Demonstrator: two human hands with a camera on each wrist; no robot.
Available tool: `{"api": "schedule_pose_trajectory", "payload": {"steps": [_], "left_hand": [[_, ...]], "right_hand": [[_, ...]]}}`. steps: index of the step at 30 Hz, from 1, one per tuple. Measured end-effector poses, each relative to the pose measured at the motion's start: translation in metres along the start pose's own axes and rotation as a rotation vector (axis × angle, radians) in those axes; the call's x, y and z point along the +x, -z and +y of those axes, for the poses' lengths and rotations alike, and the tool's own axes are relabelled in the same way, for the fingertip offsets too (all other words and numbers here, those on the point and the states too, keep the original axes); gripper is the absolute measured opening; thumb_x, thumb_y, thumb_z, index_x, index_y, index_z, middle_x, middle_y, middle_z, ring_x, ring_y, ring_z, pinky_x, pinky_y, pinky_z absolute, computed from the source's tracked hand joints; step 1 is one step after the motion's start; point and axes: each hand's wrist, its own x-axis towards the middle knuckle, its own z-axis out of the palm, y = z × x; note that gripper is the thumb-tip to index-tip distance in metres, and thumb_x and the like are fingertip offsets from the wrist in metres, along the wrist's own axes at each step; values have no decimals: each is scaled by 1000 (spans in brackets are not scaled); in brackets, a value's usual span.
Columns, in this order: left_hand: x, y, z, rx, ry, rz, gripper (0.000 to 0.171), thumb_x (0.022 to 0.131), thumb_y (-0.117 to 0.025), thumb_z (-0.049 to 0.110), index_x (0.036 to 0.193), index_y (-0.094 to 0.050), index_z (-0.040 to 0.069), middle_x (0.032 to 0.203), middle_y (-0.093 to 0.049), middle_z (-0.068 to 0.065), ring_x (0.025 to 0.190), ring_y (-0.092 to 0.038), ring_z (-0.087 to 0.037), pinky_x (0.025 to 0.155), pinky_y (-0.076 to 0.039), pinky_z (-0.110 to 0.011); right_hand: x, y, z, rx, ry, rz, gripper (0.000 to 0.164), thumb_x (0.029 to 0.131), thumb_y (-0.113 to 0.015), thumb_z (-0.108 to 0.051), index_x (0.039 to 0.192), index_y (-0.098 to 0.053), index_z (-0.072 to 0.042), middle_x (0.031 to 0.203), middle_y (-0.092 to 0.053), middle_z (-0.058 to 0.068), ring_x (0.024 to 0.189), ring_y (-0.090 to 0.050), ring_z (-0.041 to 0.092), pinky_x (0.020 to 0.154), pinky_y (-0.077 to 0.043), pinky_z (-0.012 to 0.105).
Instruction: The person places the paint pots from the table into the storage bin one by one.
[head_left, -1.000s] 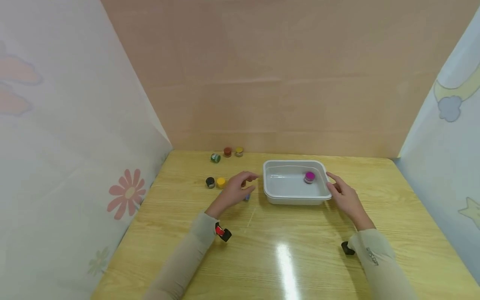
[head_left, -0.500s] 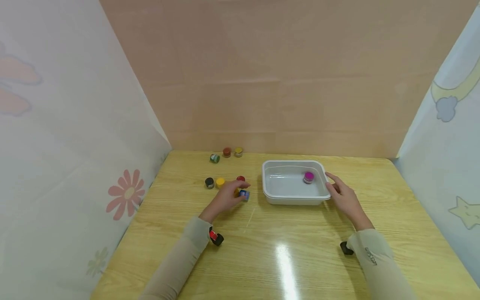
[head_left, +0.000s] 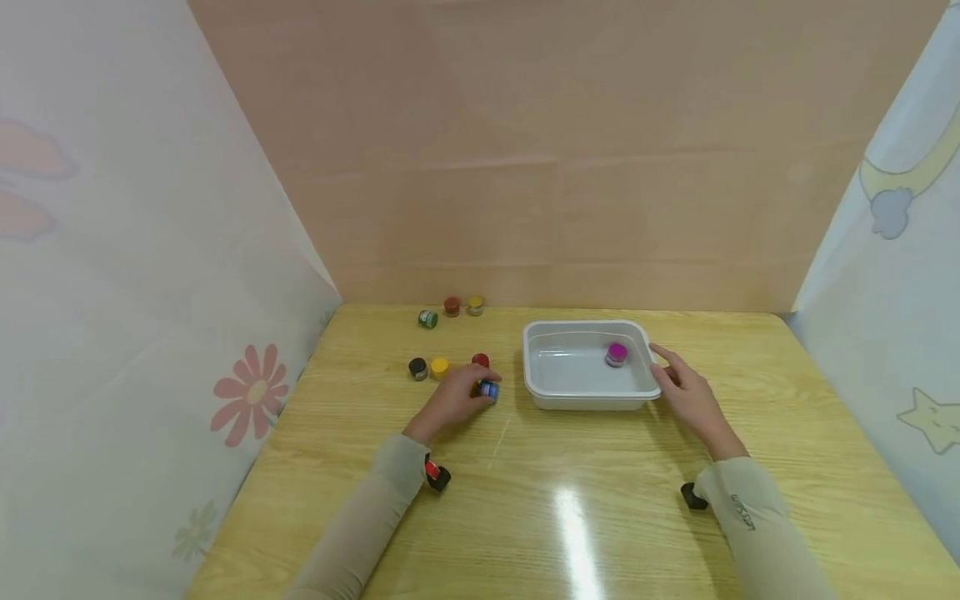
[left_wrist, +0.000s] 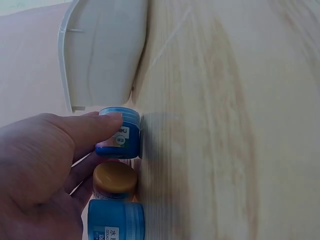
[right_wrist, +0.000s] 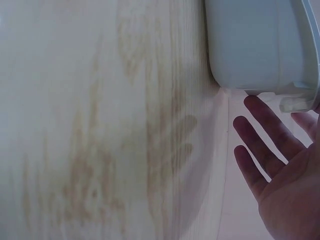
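Note:
My left hand (head_left: 453,397) pinches a small blue paint jar (left_wrist: 120,134) between thumb and fingers, low over the table. In the left wrist view a jar with an orange lid (left_wrist: 115,179) and another blue jar (left_wrist: 115,220) stand close by the hand. A red-lidded jar (head_left: 480,360) shows just beyond its fingers. My right hand (head_left: 690,402) touches the right end of a white plastic tray (head_left: 592,402), its fingers spread and fairly straight. Inside the tray, toward the right, sits a jar with a purple lid (head_left: 617,355).
A black-lidded jar (head_left: 418,368) and a yellow-lidded jar (head_left: 439,368) stand left of my left hand. Along the back edge are a tipped green jar (head_left: 427,318), a red-brown jar (head_left: 452,307) and a yellow one (head_left: 476,305). Covered walls enclose the wooden table (head_left: 510,517).
My left hand has moved left and down from beside the tray to the blue jar and taken hold of it. The right hand stays at the tray's end.

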Motion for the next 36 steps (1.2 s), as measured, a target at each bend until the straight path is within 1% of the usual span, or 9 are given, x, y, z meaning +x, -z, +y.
{"api": "schedule_pose_trajectory", "payload": {"steps": [5, 8, 13, 20, 26, 31, 36], "left_hand": [[0, -3, -1, 50, -32, 16, 32, 95, -76, 13, 127, -70, 12, 128, -71, -5, 121, -64, -25, 108, -51, -43], [1, -4, -1, 63, -48, 24, 32, 95, -76, 14, 126, -70, 12, 127, -71, -5, 119, -65, -24, 107, -52, -43], [1, -5, 0, 57, -46, 28, 31, 94, -77, 14, 125, -71, 11, 125, -72, -4, 118, -65, -23, 106, -52, -42], [0, -5, 0, 85, -48, 37, 30, 94, -77, 15, 123, -71, 12, 125, -72, -4, 116, -66, -23, 105, -52, -43], [0, -6, -1, 77, -49, 44, 30, 94, -77, 17, 123, -72, 12, 125, -72, -3, 115, -65, -21, 104, -53, -41], [0, -6, -1, 45, -44, 53, 31, 95, -76, 18, 125, -71, 12, 125, -71, -3, 116, -64, -22, 105, -53, -41], [-3, -3, 2, 6, -31, 68, 33, 97, -75, 19, 128, -69, 12, 127, -70, -2, 118, -64, -20, 105, -53, -41]], "right_hand": [[-1, -1, 0, 4, -7, -1, 57, 113, -39, -39, 162, -33, -10, 121, -68, 31, 101, -62, 32, 82, -49, 37], [-1, -2, 0, 5, -4, 5, 57, 113, -39, -39, 162, -34, -10, 120, -69, 31, 99, -62, 31, 81, -49, 37], [-1, -2, 0, 4, 1, 12, 57, 113, -39, -39, 161, -35, -10, 118, -69, 31, 96, -61, 28, 79, -48, 36], [0, -4, 0, 0, -1, 18, 56, 113, -40, -38, 161, -36, -10, 116, -70, 29, 91, -59, 26, 76, -47, 32], [0, -2, -1, 9, -3, 19, 56, 112, -40, -39, 161, -36, -11, 118, -70, 30, 94, -61, 26, 78, -48, 34], [0, -2, -1, 1, -2, 25, 56, 112, -40, -39, 161, -37, -11, 119, -70, 30, 93, -61, 25, 77, -47, 32], [0, -2, -1, 7, -9, 15, 57, 113, -39, -39, 162, -35, -11, 122, -68, 32, 100, -63, 32, 81, -49, 37]]}}
